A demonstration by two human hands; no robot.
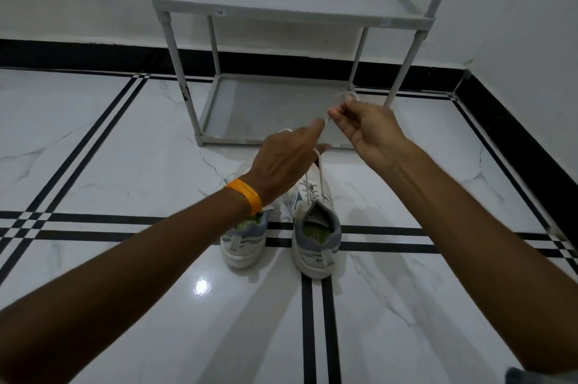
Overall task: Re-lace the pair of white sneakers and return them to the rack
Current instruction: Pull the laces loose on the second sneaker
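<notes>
Two white sneakers with grey heels stand side by side on the floor, heels toward me. The left sneaker (242, 246) is half hidden under my left wrist. The right sneaker (316, 233) has its white lace (320, 169) pulled up from the top eyelets. My left hand (286, 158), with an orange band at the wrist, pinches one strand above the shoe. My right hand (369, 127) pinches the other strand higher up, a small loop of lace curling above its fingertips.
A grey plastic shoe rack (281, 13) stands against the white wall just beyond the sneakers, its shelves bare. The floor is glossy white marble tile with black stripes; a black skirting runs along the walls, which meet in a corner at the right.
</notes>
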